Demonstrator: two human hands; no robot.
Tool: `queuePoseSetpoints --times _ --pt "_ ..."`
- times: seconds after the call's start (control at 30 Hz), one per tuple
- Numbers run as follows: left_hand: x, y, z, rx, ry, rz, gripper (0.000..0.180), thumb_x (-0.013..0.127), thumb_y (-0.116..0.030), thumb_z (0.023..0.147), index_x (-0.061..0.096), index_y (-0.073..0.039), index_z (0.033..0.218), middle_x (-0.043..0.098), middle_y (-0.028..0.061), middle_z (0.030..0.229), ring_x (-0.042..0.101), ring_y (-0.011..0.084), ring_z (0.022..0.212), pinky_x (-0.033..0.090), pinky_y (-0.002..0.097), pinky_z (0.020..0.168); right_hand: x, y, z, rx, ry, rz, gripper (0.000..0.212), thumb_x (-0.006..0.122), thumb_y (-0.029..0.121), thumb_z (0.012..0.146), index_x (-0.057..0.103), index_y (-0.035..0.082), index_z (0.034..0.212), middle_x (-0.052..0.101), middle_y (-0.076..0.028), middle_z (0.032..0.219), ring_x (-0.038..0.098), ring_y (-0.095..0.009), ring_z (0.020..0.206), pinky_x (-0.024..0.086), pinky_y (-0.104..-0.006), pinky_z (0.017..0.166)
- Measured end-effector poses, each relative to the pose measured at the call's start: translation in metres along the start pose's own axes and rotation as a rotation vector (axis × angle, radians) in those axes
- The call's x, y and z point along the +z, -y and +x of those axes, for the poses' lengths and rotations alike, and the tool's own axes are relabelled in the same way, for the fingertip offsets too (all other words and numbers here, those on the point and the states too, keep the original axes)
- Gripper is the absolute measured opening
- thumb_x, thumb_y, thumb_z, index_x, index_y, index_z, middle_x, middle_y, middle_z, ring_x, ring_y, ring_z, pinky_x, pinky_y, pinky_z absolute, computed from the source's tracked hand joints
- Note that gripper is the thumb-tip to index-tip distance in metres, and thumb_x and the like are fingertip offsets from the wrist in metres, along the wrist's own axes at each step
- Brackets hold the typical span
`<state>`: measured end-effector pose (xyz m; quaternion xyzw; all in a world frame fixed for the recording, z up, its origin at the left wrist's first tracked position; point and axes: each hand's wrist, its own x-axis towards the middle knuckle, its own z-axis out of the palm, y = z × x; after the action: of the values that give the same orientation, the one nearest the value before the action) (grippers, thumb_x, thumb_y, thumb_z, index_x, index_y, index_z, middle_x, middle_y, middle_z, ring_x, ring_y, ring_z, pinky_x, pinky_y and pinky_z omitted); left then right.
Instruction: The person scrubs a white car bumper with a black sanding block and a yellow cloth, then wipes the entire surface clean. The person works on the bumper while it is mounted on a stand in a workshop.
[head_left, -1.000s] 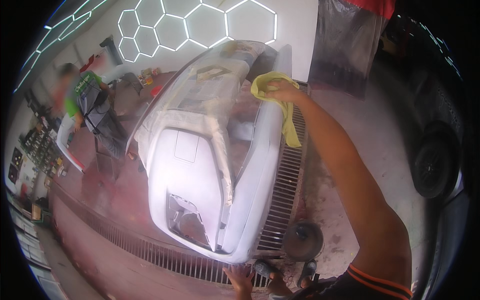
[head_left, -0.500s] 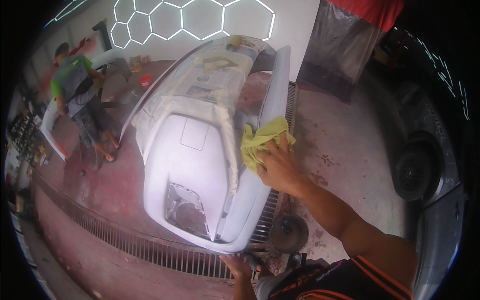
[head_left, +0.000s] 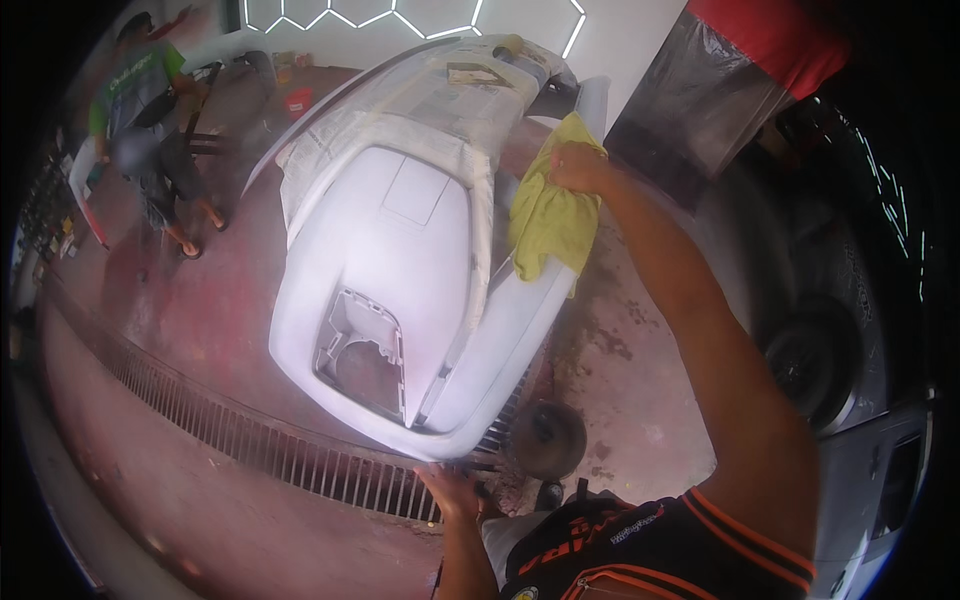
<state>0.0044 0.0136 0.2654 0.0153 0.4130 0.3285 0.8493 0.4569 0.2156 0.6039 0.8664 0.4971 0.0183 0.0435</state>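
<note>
Work in hand: cloth work on a white bumper, which stands in front of me above the floor drain grate. My right hand is closed on a bunched yellow-green cloth, which drapes over the bumper's long right-hand strip, towards its far end. My left hand is low, at the bumper's near lower edge; whether it grips or merely rests there I cannot tell.

Progress: masking paper is in place over the middle section, and the uncovered faces show an even white. I judge the preparation complete and the cloth work partway. How much of the strip is wiped cannot be established, as no visible mark divides treated from untreated areas. The paper is still on, so unmasking is outstanding.

Containers: two noted. A dark round pail sits on the floor just beside the bumper's near right corner; its inside is too dark to identify any contents. A small red bucket stands on the floor well beyond the bumper; contents not visible.
</note>
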Motion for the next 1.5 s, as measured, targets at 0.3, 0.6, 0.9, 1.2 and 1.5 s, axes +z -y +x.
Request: queuePoseSetpoints --times 0.3,0.6,0.9,1.2,1.5 --pt "0.001 -0.001 0.004 0.018 -0.066 -0.042 0.108 0.019 -0.087 0.088 -0.006 -0.013 0.162 -0.002 0.0158 0.170 -0.006 0.0369 0.156 -0.002 0.0587 0.122 0.049 0.039 -0.122 -0.272 -0.371 0.215 0.039 0.054 0.017 0.090 0.068 0.001 0.124 0.055 -0.021 0.136 0.041 -0.038 0.138 0.036 -0.0531 0.113" --pt "-0.006 -0.002 0.004 -0.025 -0.080 0.012 0.100 0.017 -0.081 0.093 -0.006 -0.012 0.162 -0.002 0.0175 0.169 -0.001 0.0336 0.156 0.004 0.0554 0.123 0.124 0.126 -0.267 -0.810 -0.366 0.175 0.023 0.065 0.013 0.078 0.067 0.003 0.100 0.057 -0.015 0.120 0.048 -0.036 0.128 0.031 -0.0517 0.110" --pt "-0.022 0.003 0.007 -0.023 -0.080 0.060 0.104 0.018 -0.084 0.092 -0.002 -0.010 0.162 0.004 0.0158 0.170 0.003 0.0329 0.156 0.006 0.0561 0.122 0.103 0.162 -0.239 -0.978 -0.152 -0.042 0.041 0.067 0.041 0.086 0.068 0.008 0.110 0.059 -0.012 0.112 0.050 -0.029 0.112 0.037 -0.0463 0.101" --pt "-0.020 0.013 0.009 0.008 -0.051 0.106 0.109 0.017 -0.087 0.089 -0.004 -0.009 0.162 -0.001 0.0152 0.170 0.001 0.0363 0.156 0.005 0.0586 0.121 0.147 0.195 -0.274 -0.945 -0.054 -0.483 0.066 0.054 0.057 0.094 0.064 0.001 0.127 0.054 -0.022 0.136 0.043 -0.038 0.130 0.031 -0.0536 0.109" --pt "-0.015 -0.010 -0.010 0.027 -0.032 0.089 0.099 0.016 -0.081 0.094 0.021 -0.007 0.160 0.031 0.0170 0.162 0.016 0.0339 0.153 0.010 0.0560 0.121 0.174 0.251 -0.265 -1.065 -0.181 0.564 0.033 0.067 0.003 0.072 0.070 0.010 0.104 0.062 -0.008 0.099 0.060 -0.029 0.092 0.054 -0.0390 0.078"
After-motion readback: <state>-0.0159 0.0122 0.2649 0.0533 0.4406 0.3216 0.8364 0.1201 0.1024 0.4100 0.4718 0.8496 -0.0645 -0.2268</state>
